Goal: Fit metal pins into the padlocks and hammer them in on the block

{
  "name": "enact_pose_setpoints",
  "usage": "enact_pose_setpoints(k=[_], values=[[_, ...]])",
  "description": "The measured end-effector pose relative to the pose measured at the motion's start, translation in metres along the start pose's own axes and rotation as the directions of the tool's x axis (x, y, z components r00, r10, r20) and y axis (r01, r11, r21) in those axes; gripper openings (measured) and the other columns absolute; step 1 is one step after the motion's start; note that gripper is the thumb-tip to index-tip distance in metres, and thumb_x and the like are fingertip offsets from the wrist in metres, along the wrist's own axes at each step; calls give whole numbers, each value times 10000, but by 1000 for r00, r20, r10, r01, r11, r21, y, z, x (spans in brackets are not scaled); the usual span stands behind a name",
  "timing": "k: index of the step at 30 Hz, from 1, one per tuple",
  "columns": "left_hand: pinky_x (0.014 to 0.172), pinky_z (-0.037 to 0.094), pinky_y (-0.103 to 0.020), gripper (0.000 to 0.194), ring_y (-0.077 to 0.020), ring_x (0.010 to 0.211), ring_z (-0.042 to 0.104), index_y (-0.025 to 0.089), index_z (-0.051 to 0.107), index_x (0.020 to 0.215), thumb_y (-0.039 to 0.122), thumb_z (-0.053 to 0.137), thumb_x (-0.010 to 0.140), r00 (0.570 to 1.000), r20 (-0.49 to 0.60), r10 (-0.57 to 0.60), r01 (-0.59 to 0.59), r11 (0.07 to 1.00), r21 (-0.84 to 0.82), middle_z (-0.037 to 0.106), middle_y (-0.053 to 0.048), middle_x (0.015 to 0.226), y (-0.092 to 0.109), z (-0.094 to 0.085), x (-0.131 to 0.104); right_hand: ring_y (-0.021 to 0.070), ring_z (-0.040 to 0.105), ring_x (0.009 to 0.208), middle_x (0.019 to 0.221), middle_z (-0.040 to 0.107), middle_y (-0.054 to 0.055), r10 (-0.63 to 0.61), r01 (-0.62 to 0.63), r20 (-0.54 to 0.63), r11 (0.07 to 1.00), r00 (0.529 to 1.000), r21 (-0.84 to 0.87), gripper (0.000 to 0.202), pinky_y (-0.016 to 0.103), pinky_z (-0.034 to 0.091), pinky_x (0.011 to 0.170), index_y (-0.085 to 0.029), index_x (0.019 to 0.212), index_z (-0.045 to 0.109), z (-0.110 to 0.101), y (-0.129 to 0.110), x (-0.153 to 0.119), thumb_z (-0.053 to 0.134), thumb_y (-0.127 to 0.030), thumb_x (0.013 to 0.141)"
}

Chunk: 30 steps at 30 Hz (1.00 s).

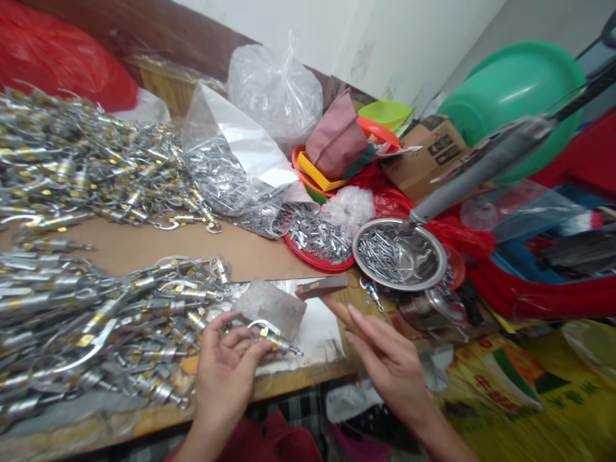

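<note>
My left hand point(230, 356) pinches a small metal fitting point(273, 339) with a curved silver lever and a yellow band, thumb and fingers around its left end. It is held at the front face of a grey metal block point(269, 308); whether the two touch I cannot tell. Wrapped around the wooden handle of a hammer point(321, 287) is my right hand point(385, 359). The hammer's head hovers just right of the block, over a white sheet point(320, 327). Many similar fittings point(158, 321) lie heaped beside my left hand.
A larger heap of fittings point(86, 154) covers the back left. Behind the block stand a red tray point(320, 260) of small metal parts and a steel bowl point(440, 266) holding pins. A grey bar point(481, 167) slants over the bowl. One loose fitting point(373, 295) lies near the bowl.
</note>
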<state>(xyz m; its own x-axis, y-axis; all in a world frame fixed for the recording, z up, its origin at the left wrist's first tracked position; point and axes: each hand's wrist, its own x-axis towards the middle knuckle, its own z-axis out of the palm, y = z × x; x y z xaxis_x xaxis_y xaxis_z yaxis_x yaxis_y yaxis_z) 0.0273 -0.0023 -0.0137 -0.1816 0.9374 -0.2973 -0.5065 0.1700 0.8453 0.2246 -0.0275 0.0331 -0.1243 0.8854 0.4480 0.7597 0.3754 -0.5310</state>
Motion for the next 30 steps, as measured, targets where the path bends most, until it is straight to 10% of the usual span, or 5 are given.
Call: enact_pose_setpoints(k=[6,14,18,26,30], values=[[465,563,-304,565,-148,489,627,229,394,940,124,733,500,1000,-5,16,-16,1000,2,597,59,631,-1,0,0,167,611,753,881,646,62,-96,170,379,971,920,-167,475,268,503,631,-237,1231,469,0,-21,-2,383,-54,801],[483,562,-312,564,-155,516,628,248,415,956,147,741,506,1000,-8,-10,10,1000,15,599,62,632,-1,0,-1,148,615,811,926,653,53,23,-4,326,998,945,-61,413,254,507,697,-246,1221,477,9,-8,-5,413,-115,835],[640,555,-354,321,-197,657,647,212,611,857,271,719,560,997,4,81,-78,944,322,656,-20,715,-3,-10,-1,202,591,960,1090,615,89,229,-233,170,972,958,6,365,350,490,809,-194,1167,531,21,29,0,512,-228,804],[647,498,-261,73,-190,729,606,261,722,668,231,676,620,729,380,569,-673,495,550,615,-59,812,16,-16,6,142,574,923,992,636,68,164,-75,239,937,957,-342,267,243,446,812,-161,1012,627,48,58,73,401,-192,873],[606,480,-226,69,-165,663,610,273,714,666,261,646,661,746,455,485,-661,464,589,624,-34,731,21,-15,12,197,559,957,945,645,88,192,-60,276,904,942,-424,277,301,415,831,-183,929,647,71,67,132,426,-70,807]])
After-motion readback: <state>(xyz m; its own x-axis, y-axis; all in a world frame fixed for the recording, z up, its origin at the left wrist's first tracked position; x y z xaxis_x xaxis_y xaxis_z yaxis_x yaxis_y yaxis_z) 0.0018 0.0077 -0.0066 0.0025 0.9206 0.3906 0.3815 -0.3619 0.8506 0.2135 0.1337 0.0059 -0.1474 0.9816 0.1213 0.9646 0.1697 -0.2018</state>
